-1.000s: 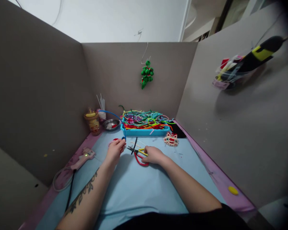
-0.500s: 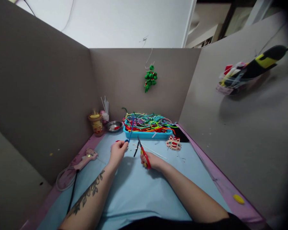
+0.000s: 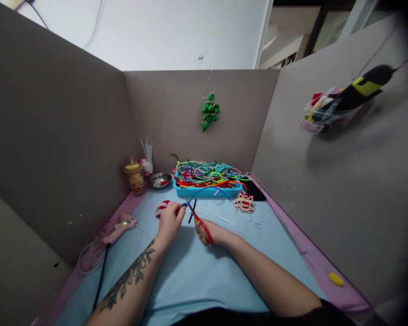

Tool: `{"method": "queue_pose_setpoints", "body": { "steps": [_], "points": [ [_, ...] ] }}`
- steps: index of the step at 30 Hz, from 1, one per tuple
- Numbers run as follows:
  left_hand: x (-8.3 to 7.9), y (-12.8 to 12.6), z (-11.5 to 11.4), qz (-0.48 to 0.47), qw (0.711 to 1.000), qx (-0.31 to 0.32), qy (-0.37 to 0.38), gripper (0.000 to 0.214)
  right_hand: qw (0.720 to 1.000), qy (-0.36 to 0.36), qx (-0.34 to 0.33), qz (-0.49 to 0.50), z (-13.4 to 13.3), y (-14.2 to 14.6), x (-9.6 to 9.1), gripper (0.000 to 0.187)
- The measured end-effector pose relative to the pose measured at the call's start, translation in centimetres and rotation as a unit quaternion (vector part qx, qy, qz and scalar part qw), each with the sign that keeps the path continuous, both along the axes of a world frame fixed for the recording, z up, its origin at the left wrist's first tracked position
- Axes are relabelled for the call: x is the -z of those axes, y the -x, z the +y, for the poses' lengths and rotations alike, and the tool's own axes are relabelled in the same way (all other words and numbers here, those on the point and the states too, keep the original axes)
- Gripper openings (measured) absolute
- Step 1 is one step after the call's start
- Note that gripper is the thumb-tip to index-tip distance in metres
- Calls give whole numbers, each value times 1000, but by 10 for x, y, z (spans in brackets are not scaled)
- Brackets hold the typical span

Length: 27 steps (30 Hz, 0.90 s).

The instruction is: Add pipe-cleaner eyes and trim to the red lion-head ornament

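Pinched in the fingers of my left hand (image 3: 170,219) is a blue pipe cleaner (image 3: 209,188), coiled at the fingertips, its long end arcing to the right. My right hand (image 3: 213,232) grips red-and-yellow scissors (image 3: 206,228), blades pointing up and left. The blade tips are at the pipe cleaner beside my left fingertips; whether they touch it I cannot tell. A pink-and-red fuzzy piece (image 3: 162,208) lies behind my left hand, partly hidden by it. Black strips (image 3: 191,217) and a thin white stick (image 3: 221,216) lie on the blue cloth behind the scissors.
A blue tray (image 3: 204,192) heaped with colourful pipe cleaners stands at the back. Right of it is a cream-and-red face-shaped craft piece (image 3: 245,203). To the left are a metal bowl (image 3: 159,181), a lidded cup (image 3: 135,179) and a pink glue gun (image 3: 120,230). Partitions enclose the table.
The blue pipe cleaner stood upright from my left hand and now bends over to the right. The scissors have moved slightly left, bringing their tips to my left fingertips.
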<state>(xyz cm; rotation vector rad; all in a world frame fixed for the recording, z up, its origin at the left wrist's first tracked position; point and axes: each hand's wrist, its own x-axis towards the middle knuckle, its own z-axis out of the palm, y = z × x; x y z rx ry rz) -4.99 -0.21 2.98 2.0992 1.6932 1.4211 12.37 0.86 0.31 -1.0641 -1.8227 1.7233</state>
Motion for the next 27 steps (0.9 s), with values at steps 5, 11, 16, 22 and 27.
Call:
{"method": "queue_pose_setpoints", "body": {
  "steps": [5,11,16,22,27],
  "points": [
    [2,-2,-1,28,999,30,1,21,1000,17,4,19,-3,0,-1,69],
    [1,2,-2,53,997,48,-20,20,999,12,-36,21,-7,-1,-8,77],
    [0,1,-2,43,998,50,-14,21,999,-10,-38,21,-9,0,-13,74],
    [0,2,-2,40,998,54,-16,19,998,-41,-42,-2,-11,1,-14,76],
    [-1,2,-1,41,998,49,-11,19,998,-55,-33,-8,-8,2,-10,76]
  ]
}}
